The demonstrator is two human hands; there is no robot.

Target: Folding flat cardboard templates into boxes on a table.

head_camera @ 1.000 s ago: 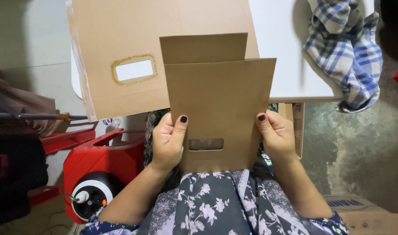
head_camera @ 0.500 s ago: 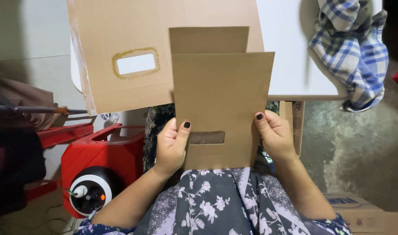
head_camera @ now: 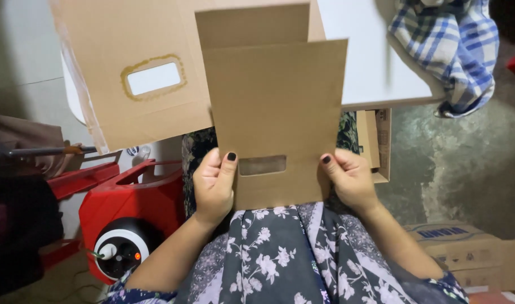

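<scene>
I hold a flat, folded brown cardboard box (head_camera: 271, 107) upright over my lap, with a small rectangular slot near its lower edge. My left hand (head_camera: 213, 186) grips its lower left edge, thumb on the front face. On the lower right edge sits my right hand (head_camera: 350, 179), thumb also in front. Both thumbnails are painted dark. Behind it, a larger cardboard sheet (head_camera: 133, 73) with a cut-out window lies on the white table (head_camera: 375, 67).
A blue checked cloth (head_camera: 454, 48) hangs off the table's right side. To my left stands a red machine (head_camera: 125, 217) with a white dial. More cardboard boxes (head_camera: 454, 253) sit on the concrete floor at right. My floral dress (head_camera: 291, 259) fills the foreground.
The folded box has risen slightly and shifted a little right in view; both hands keep the same grip on its lower edges.
</scene>
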